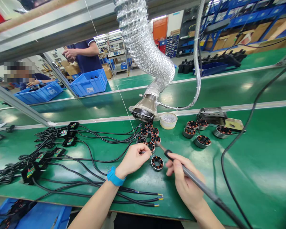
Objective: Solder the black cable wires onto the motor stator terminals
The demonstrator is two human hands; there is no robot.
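My left hand (133, 159), with a blue wristband, pinches a thin black wire end (144, 153) just left of a small round motor stator (157, 163) lying on the green bench. My right hand (184, 181) grips a soldering iron (202, 187) like a pen. Its tip (160, 147) points up-left toward a cluster of several wired stators (150, 135). Black cables run left from the stators to small circuit boards (69, 133).
A silver fume-extraction hose (145, 63) ends in a nozzle over the stator cluster. A solder tin (168, 120), loose stators (201, 141) and a metal fixture (212, 115) lie behind. Blue bins (89, 83) and two other people are across the conveyor.
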